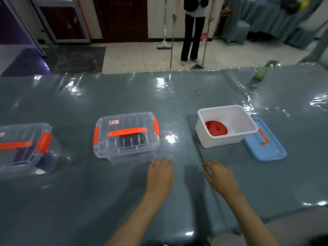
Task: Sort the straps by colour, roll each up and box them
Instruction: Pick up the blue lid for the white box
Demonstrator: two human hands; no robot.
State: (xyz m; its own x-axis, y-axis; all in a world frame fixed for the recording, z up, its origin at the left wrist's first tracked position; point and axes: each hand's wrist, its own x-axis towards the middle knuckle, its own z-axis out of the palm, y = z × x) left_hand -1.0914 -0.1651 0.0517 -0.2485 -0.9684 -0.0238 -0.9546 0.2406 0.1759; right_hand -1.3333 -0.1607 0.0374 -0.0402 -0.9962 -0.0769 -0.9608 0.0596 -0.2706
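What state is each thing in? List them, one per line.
White box: open, red rolled straps inside.
Blue lid: off, flat beside the white box.
Middle clear box: lidded, dark straps inside.
Left clear box: lidded, dark contents.
Left hand: empty, fingers relaxed.
Right hand: empty, loosely curled.

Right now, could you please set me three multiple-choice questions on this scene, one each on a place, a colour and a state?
1. Where does the blue lid lie?
A. on the white box
B. on the table right of the white box
C. on the floor
2. What colour is the rolled strap in the white box?
A. red
B. green
C. yellow
3. How is the middle clear box?
A. lid off
B. tipped over
C. lid on

Answers: B, it lies flat beside that box; A, the roll is red; C, its orange-handled lid sits on it.
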